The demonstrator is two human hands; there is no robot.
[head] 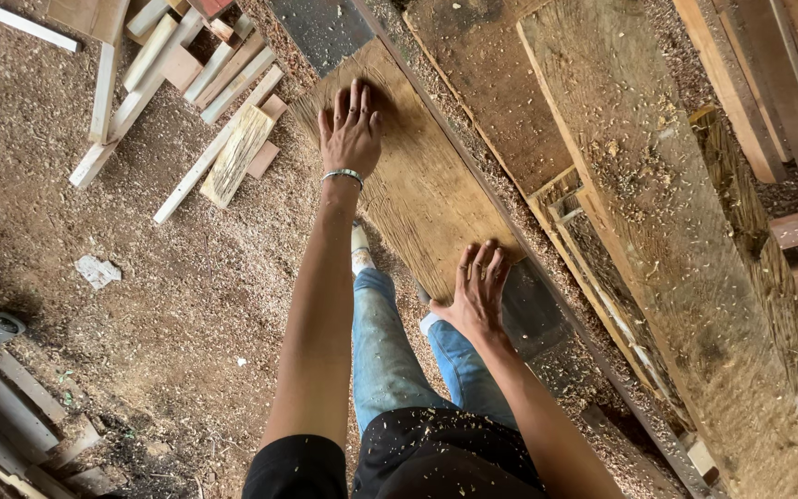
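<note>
My left hand (351, 129) lies flat, fingers spread, on the far end of a rough brown wooden board (417, 185); a bracelet circles its wrist. At the board's near end my right hand (479, 288) presses flat as well, fingers apart. The board rests on a dark metal machine table (533, 319) that runs diagonally through the view. Neither hand grips anything. My legs in blue jeans stand below the board.
A long, wide plank (658, 231) dusted with sawdust lies to the right of the board. Wood offcuts (205, 102) are piled on the sawdust-covered floor at upper left. More planks (787, 83) are stacked at far right. Scrap timber (20, 416) sits at lower left.
</note>
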